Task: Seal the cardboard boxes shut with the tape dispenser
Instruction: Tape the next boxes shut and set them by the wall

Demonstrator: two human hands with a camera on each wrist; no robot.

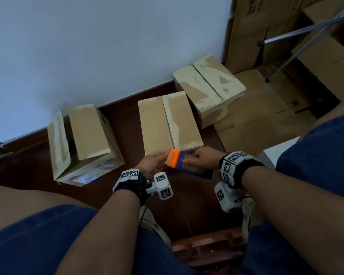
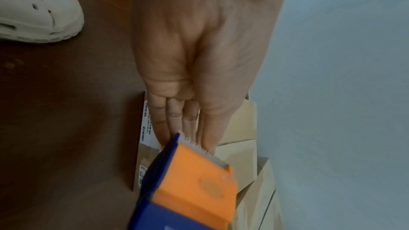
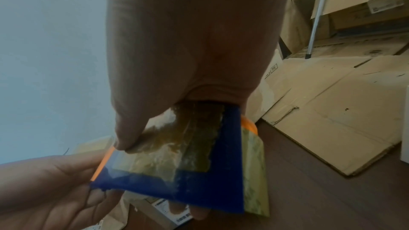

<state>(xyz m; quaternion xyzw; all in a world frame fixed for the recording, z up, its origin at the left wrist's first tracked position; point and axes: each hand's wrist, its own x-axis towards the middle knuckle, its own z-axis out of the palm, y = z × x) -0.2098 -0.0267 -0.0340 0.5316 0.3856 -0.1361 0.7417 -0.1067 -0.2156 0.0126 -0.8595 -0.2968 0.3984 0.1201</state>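
Note:
My right hand (image 1: 204, 158) grips a blue tape dispenser (image 1: 189, 164) with an orange cutter head (image 1: 173, 157), just in front of the middle cardboard box (image 1: 168, 122), whose flaps lie closed. In the right wrist view the thumb (image 3: 130, 125) presses the dispenser (image 3: 199, 181) over its clear tape roll. My left hand (image 1: 154, 164) is held flat with straight fingers (image 2: 177, 116) at the serrated blade (image 2: 205, 151) of the orange head (image 2: 194, 181). A box on the left (image 1: 83, 143) has its flaps ajar. A third box (image 1: 209, 88) at the right has its flaps down.
All boxes sit on a dark brown floor (image 1: 131, 135) along a white wall (image 1: 87, 46). Flattened cardboard (image 1: 256, 120) and stacked cartons (image 1: 266, 36) fill the right side, with a metal stand's legs (image 1: 298, 36). My knees and a white clog (image 2: 33, 10) are close by.

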